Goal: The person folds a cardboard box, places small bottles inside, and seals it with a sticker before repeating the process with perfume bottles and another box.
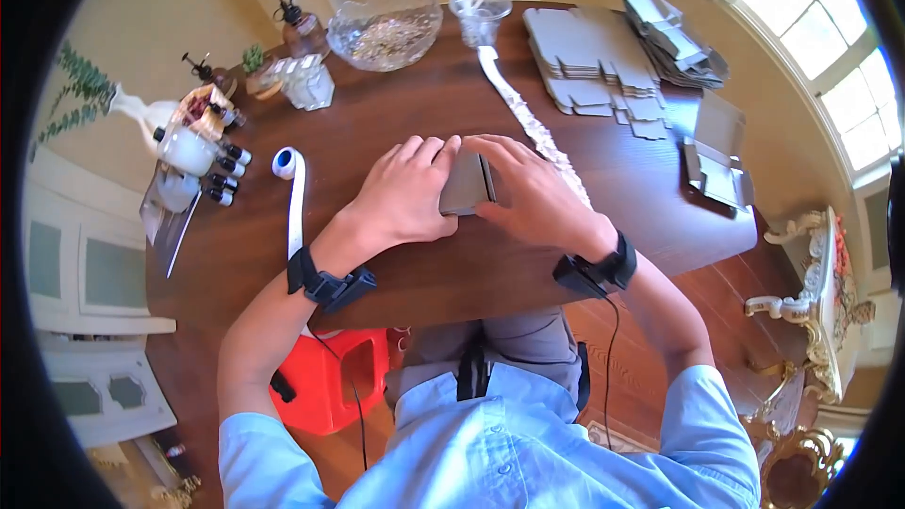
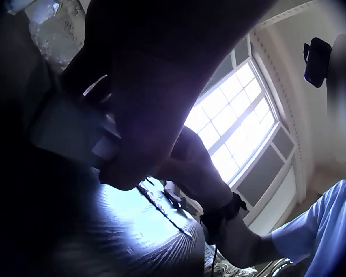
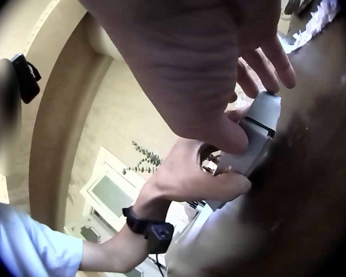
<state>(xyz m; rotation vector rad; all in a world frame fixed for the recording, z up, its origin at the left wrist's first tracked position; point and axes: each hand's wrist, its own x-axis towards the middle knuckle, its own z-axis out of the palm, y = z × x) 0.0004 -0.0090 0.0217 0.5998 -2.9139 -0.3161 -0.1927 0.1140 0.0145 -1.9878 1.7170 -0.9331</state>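
A small grey box point(image 1: 465, 187) is held between both hands over the middle of the dark table point(image 1: 396, 278). The left hand point(image 1: 401, 190) grips its left side, fingers on the far edge and thumb near the close edge. On the right side, the right hand point(image 1: 535, 190) has its thumb and fingers against the box. In the right wrist view the grey box point(image 3: 251, 144) shows a dark slit near one end, with the right thumb on its face and the left thumb along its edge. The left wrist view is mostly dark.
Flat grey boxes point(image 1: 584, 52) are stacked at the back right, near an open box point(image 1: 718, 170). A ruffled white strip point(image 1: 528, 118) runs behind the right hand. A white roll point(image 1: 286, 164), bottles point(image 1: 226, 170), a glass bowl point(image 1: 385, 33) and a cup point(image 1: 479, 24) stand left and behind.
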